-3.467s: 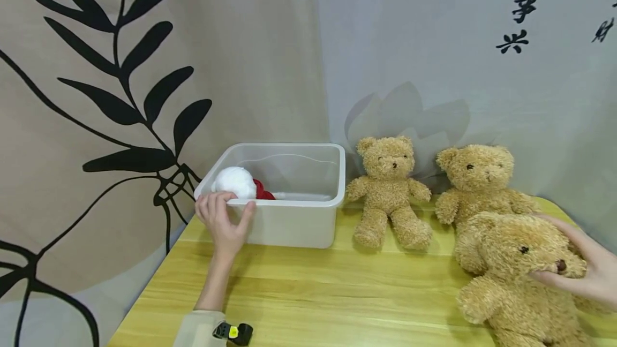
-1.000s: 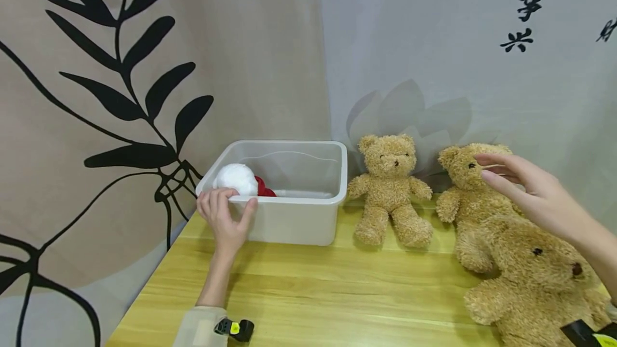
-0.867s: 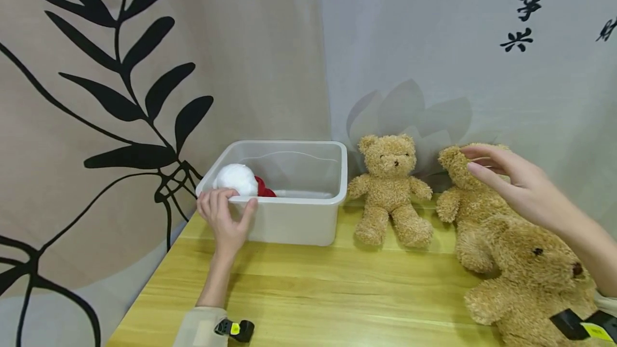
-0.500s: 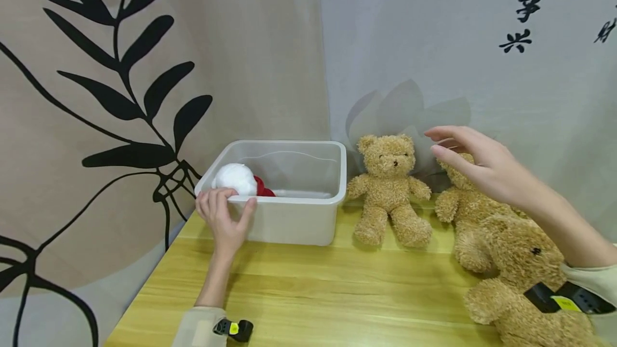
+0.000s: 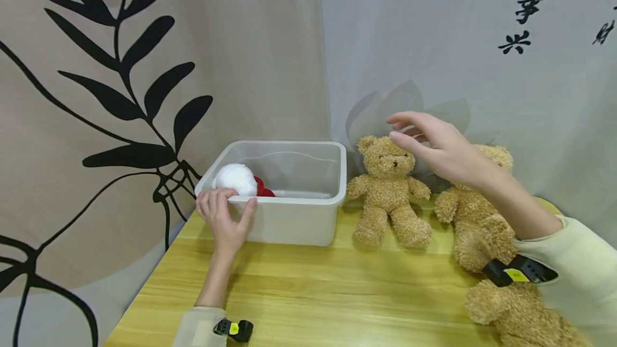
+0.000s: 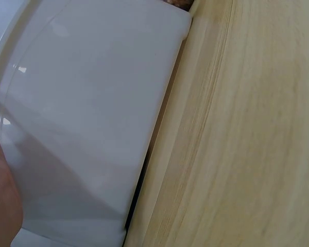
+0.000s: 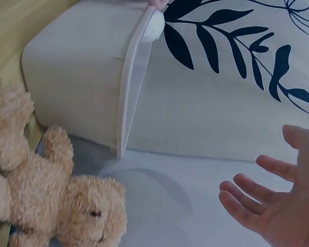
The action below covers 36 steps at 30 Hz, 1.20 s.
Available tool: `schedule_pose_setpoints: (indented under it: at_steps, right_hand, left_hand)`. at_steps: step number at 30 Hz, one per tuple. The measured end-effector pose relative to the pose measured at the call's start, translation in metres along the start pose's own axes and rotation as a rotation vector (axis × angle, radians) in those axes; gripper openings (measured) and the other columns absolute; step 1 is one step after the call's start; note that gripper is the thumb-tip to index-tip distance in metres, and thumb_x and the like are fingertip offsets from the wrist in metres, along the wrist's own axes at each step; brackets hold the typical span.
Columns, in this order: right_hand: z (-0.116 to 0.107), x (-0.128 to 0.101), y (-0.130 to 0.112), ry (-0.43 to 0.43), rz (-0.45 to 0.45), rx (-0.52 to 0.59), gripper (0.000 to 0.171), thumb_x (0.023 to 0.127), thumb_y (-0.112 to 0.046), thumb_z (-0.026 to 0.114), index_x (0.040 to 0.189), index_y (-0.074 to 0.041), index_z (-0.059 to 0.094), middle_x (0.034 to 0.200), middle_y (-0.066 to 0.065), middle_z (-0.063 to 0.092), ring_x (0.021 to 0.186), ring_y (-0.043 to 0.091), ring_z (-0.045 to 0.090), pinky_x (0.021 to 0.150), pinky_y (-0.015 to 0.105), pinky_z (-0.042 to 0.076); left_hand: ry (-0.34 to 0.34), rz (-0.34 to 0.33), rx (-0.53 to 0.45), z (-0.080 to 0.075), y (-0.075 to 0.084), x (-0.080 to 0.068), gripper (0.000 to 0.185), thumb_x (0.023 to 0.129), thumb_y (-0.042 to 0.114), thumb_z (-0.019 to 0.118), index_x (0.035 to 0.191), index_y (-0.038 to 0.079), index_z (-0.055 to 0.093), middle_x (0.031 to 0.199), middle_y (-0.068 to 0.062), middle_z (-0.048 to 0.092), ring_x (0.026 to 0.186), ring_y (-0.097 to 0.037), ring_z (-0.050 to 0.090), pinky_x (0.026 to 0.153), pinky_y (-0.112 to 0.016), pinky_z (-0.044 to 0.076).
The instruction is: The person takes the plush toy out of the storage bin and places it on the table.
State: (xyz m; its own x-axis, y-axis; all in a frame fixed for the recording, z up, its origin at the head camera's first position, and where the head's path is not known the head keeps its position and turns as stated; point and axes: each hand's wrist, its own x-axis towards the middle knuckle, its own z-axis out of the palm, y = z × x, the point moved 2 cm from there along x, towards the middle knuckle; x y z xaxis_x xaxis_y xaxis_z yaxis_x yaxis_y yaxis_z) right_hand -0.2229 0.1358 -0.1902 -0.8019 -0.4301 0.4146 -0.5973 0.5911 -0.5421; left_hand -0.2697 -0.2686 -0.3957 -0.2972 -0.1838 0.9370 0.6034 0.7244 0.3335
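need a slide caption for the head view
Left hand grips the white bin rim; open right hand hovers above a seated teddy bear.

Right hand relocated from nearest bear to far-left bear

The right hand (image 5: 441, 149) releases the large bear (image 5: 518, 309) lying nearest the person, lifts, and travels leftward past the middle bear (image 5: 474, 213). It now hovers, fingers spread, just beside the head of the small bear (image 5: 389, 189), which sits next to the bin (image 5: 289, 213).
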Motion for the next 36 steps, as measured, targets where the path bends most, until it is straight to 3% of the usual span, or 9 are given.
schedule_pose_setpoints:
  at_steps: [13,28,36]
  right_hand:
    - [0.050,0.043,-0.009,-0.083,-0.042,0.041,0.046,0.104,-0.032,0.055,0.141,-0.006,0.052,0.131,0.013,0.061,0.115,0.028,0.060,0.099,0.046,0.046]
    - [0.131,0.074,-0.009,-0.102,-0.110,0.149,0.039,0.103,-0.025,0.057,0.138,-0.006,0.057,0.123,0.016,0.065,0.102,0.028,0.066,0.090,0.041,0.052]
    - [0.173,0.089,-0.018,-0.136,-0.088,0.142,0.037,0.104,-0.026,0.057,0.138,-0.012,0.059,0.125,0.010,0.066,0.102,0.023,0.065,0.090,0.036,0.051]
  left_hand:
    - [-0.002,-0.002,0.005,0.000,-0.001,-0.003,0.060,0.090,0.060,0.064,0.092,0.000,0.060,0.095,-0.016,0.056,0.101,-0.039,0.042,0.109,-0.055,0.011]
    - [0.012,0.001,0.002,0.001,0.000,0.000,0.057,0.089,0.057,0.065,0.092,0.000,0.060,0.095,-0.017,0.057,0.101,-0.040,0.042,0.108,-0.053,0.013]
    - [0.000,-0.005,0.012,0.000,-0.001,0.000,0.057,0.089,0.056,0.065,0.093,0.000,0.060,0.097,-0.016,0.058,0.103,-0.039,0.043,0.110,-0.054,0.012]
